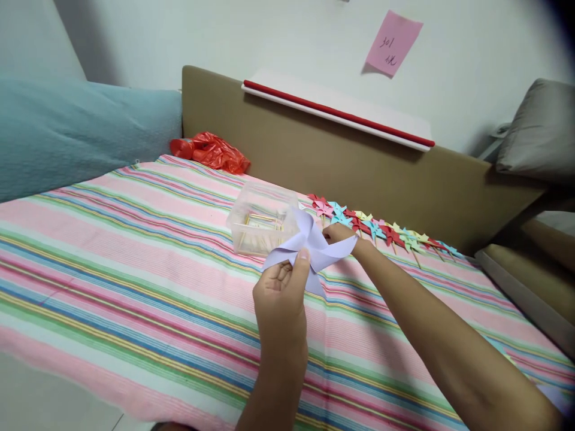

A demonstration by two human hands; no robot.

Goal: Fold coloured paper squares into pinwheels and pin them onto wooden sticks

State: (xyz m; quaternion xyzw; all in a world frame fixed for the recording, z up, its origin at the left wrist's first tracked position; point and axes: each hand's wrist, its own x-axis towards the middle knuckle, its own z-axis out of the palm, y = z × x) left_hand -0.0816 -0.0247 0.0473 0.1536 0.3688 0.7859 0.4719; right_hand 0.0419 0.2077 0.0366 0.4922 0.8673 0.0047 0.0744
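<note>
My left hand [282, 290] pinches the middle of a pale lilac paper pinwheel [314, 246] with thumb on top, holding it above the striped bedsheet [135, 257]. My right hand [338, 232] reaches out behind the pinwheel, mostly hidden by the paper, close to a clear plastic box [260, 224] that holds thin wooden sticks. Whether the right fingers hold anything is hidden. A row of several small coloured pinwheels [381, 230] lies beyond the right hand along the headboard.
A tan headboard [314, 155] runs behind the bed with a white and red board [336, 111] on top. A red plastic bag [211, 152] lies at the far corner, a teal pillow [67, 131] at left, a pink note [393, 42] on the wall.
</note>
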